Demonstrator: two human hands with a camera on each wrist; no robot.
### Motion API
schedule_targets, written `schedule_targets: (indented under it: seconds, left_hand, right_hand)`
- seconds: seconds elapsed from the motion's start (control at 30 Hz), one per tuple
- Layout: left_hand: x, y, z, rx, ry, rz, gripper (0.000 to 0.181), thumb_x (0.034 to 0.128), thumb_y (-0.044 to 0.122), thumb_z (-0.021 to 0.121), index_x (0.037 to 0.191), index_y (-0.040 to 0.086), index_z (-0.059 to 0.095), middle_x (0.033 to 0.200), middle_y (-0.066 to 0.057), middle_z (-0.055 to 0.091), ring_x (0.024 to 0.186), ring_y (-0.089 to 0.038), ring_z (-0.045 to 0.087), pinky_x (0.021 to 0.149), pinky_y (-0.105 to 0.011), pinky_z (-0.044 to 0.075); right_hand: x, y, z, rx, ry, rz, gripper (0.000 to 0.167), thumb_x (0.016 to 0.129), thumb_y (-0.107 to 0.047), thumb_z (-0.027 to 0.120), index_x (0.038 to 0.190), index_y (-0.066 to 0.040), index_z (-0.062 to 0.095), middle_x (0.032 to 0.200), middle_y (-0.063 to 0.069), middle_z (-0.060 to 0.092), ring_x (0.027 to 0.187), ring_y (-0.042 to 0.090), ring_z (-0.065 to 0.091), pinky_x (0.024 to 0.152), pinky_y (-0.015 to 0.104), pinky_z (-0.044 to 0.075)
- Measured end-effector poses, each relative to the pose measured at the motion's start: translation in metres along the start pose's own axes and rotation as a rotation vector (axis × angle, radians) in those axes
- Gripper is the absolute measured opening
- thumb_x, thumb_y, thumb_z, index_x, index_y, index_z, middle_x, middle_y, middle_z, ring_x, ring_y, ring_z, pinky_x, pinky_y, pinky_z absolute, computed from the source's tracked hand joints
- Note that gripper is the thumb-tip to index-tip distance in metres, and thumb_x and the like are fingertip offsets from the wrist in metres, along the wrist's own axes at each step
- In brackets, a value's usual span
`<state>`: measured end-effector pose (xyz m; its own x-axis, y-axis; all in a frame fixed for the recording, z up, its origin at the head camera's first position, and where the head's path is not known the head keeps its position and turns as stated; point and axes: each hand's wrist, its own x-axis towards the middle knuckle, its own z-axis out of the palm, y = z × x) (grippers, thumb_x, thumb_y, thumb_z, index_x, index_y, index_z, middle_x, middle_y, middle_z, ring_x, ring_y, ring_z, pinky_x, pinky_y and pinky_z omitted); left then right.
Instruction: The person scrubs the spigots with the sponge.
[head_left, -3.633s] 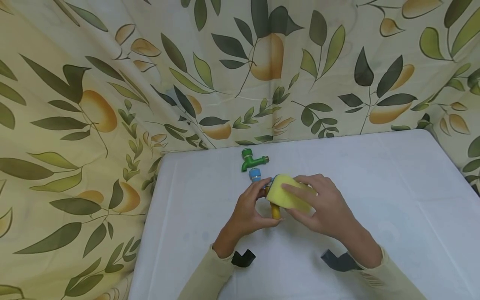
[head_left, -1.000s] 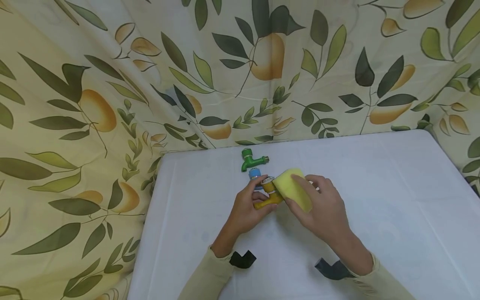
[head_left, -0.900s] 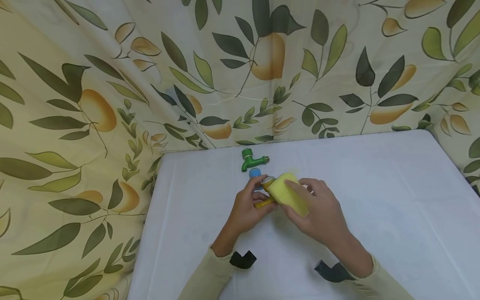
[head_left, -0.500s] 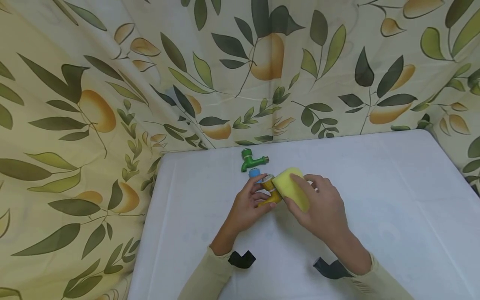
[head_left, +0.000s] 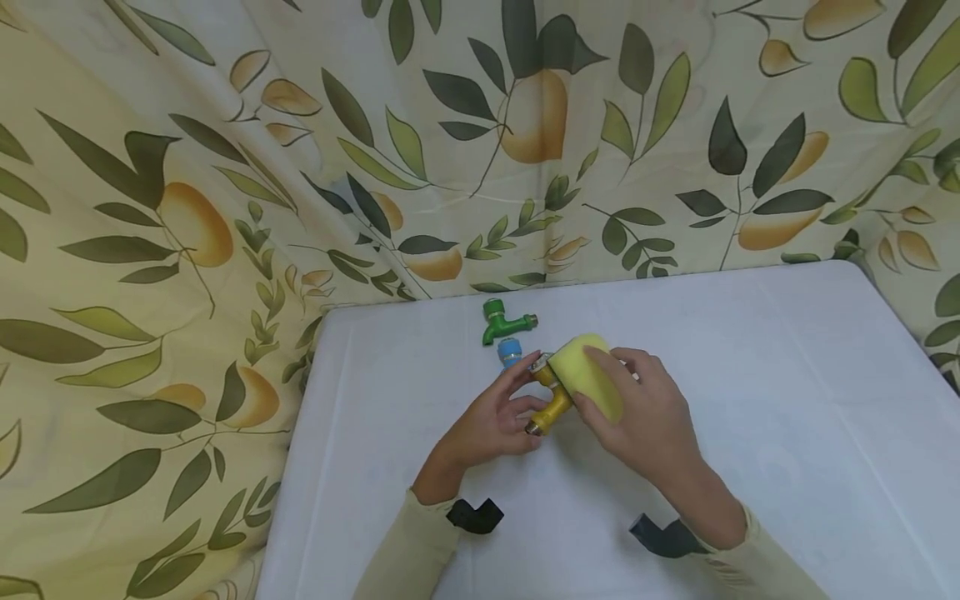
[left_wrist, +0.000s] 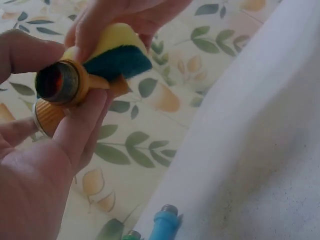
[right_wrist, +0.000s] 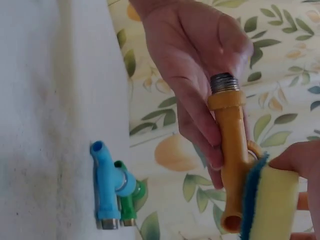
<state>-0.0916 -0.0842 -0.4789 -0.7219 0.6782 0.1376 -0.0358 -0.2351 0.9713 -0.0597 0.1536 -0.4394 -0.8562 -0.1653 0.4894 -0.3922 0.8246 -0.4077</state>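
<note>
A yellow tap [head_left: 553, 410] is in the middle of the head view, a little below the center, up off the white table [head_left: 750, 400]. The left hand [head_left: 491, 421] holds it from the left. One fingertip touches the top of the tap, near its knob, and the other fingers are bent against its side. The tap is tilted, with its screw end [head_left: 534, 427] pointing to the lower left.

The right hand [head_left: 648, 421] pinches a yellow sponge [head_left: 592, 379] between its thumb and fingers, just right of the tap. Some of those fingers are behind the sponge, so I cannot tell how they lie. The sponge has a dark blue-green rough side [left_wrist: 120, 62]. In the right wrist view, at the lower right, this rough side touches the tap.

Near the top edge of the table in the head view lies a green tap [head_left: 504, 323]. A blue tap [head_left: 510, 352] is just below it, partly hidden by the left hand. Pale sleeves [head_left: 412, 546] cover both arms, and a dark bent piece [head_left: 476, 517] sits by each wrist. A cloth with leaves and orange fruit [head_left: 285, 50] fills the top and left of the frame.
</note>
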Motion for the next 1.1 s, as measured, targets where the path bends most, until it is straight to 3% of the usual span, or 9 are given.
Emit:
schedule_targets:
  seconds: [0.13, 0.23, 0.37, 0.47, 0.63, 0.8, 1.1]
  left_hand:
    - [-0.001, 0.000, -0.003, -0.086, -0.075, 0.008, 0.103, 0.0865, -0.007, 0.076, 0.165, 0.021, 0.014, 0.161, -0.014, 0.027, 0.122, -0.014, 0.060, 0.097, -0.028, 0.057]
    - [0.000, -0.003, -0.004, -0.102, -0.076, 0.029, 0.104, 0.0847, 0.004, 0.082, 0.164, 0.018, 0.016, 0.155, -0.012, 0.037, 0.121, -0.015, 0.060, 0.098, -0.029, 0.057]
    - [0.001, -0.006, -0.003, -0.119, -0.064, 0.059, 0.105, 0.0797, 0.012, 0.087, 0.161, 0.012, 0.020, 0.148, -0.008, 0.046, 0.125, -0.017, 0.058, 0.104, -0.034, 0.054]
    - [0.001, -0.007, -0.003, -0.152, -0.059, 0.091, 0.108, 0.0759, 0.017, 0.090, 0.159, 0.007, 0.022, 0.150, -0.010, 0.045, 0.132, -0.019, 0.054, 0.111, -0.039, 0.049]
    - [0.000, -0.009, -0.002, -0.196, -0.048, 0.131, 0.107, 0.0741, 0.019, 0.092, 0.156, 0.009, 0.024, 0.154, -0.008, 0.041, 0.133, -0.019, 0.055, 0.109, -0.035, 0.050]
    - [0.002, -0.012, 0.000, -0.233, -0.003, 0.181, 0.106, 0.0730, 0.021, 0.093, 0.154, 0.014, 0.025, 0.153, -0.004, 0.039, 0.130, -0.017, 0.054, 0.102, -0.028, 0.053]
    - [0.002, -0.010, 0.003, -0.258, 0.089, 0.211, 0.106, 0.0710, 0.027, 0.094, 0.152, 0.017, 0.026, 0.152, -0.005, 0.039, 0.132, -0.019, 0.054, 0.101, -0.028, 0.054]
  right_hand:
    - [-0.001, -0.001, -0.003, 0.055, -0.022, -0.022, 0.060, 0.077, -0.033, 0.083, 0.133, -0.015, 0.067, 0.115, 0.014, 0.063, 0.096, 0.026, 0.059, 0.065, 0.040, 0.056]
    - [-0.001, 0.000, -0.004, 0.081, -0.022, -0.052, 0.062, 0.076, -0.031, 0.085, 0.133, -0.016, 0.067, 0.116, 0.013, 0.063, 0.098, 0.025, 0.060, 0.067, 0.040, 0.056]
    - [-0.002, 0.000, -0.005, 0.107, -0.016, -0.035, 0.062, 0.077, -0.030, 0.085, 0.134, -0.017, 0.066, 0.119, 0.011, 0.062, 0.103, 0.024, 0.058, 0.068, 0.040, 0.056]
    - [-0.002, -0.002, -0.007, 0.151, -0.044, -0.048, 0.063, 0.075, -0.028, 0.086, 0.134, -0.020, 0.066, 0.121, 0.007, 0.062, 0.105, 0.021, 0.058, 0.070, 0.039, 0.055]
    - [-0.001, -0.004, -0.011, 0.162, -0.050, -0.073, 0.063, 0.076, -0.027, 0.087, 0.135, -0.020, 0.066, 0.122, 0.007, 0.063, 0.106, 0.021, 0.059, 0.073, 0.040, 0.056]
    - [-0.002, -0.006, -0.013, 0.177, -0.084, -0.155, 0.062, 0.074, -0.029, 0.088, 0.132, -0.022, 0.068, 0.121, 0.004, 0.064, 0.103, 0.019, 0.059, 0.072, 0.037, 0.056]
    - [-0.005, -0.003, -0.011, 0.245, -0.113, -0.207, 0.061, 0.073, -0.027, 0.088, 0.131, -0.021, 0.068, 0.122, 0.002, 0.062, 0.106, 0.015, 0.057, 0.076, 0.035, 0.057]
